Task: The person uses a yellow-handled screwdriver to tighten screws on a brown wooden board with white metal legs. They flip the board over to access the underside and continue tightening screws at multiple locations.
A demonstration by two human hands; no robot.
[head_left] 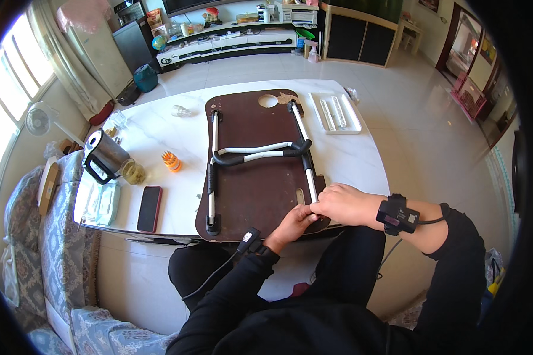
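Observation:
A dark brown folding lap table [251,195] lies upside down, its white tubular legs [212,201] folded against the underside. Black sleeves and end brackets [213,225] hold the legs. At its near right corner my two hands meet over the lower end of the right-hand leg [309,177]. My left hand [291,226] has thumb and fingers pressed together there. From the right, my right hand [344,204] comes over with curled fingers, touching the left fingertips. The bracket under them is hidden, and whatever they pinch cannot be made out.
The lap table rests on a white marble-patterned table [186,133]. To its left are a phone [150,208], an orange holder with short sticks [171,161], a glass jar [132,171] and a kettle [105,157]. A white tray [350,118] sits at the far right.

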